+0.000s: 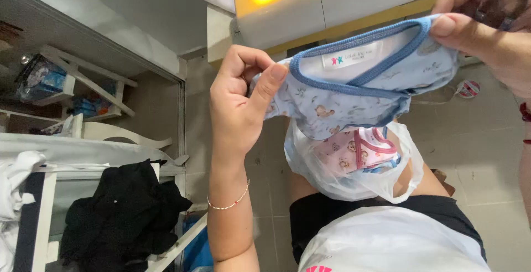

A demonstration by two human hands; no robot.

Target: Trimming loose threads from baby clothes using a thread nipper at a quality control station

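Head view: left hand [239, 101] pinches one end of the small blue printed garment [354, 92] between thumb and fingers, and right hand [487, 28] clamps the other end, also gripping a dark clip. Its long axis runs straight from fingers to fingers, stretched above the plastic bag [354, 167] on the lap.

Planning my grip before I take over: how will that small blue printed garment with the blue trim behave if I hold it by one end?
The blue printed garment is probably floppy: it sags between the left hand and right hand, which pinch its trimmed edge. It looks light, since fingertip pinches carry it. The soft fabric seems unlikely to slip or break, though a single grip would likely let it droop.
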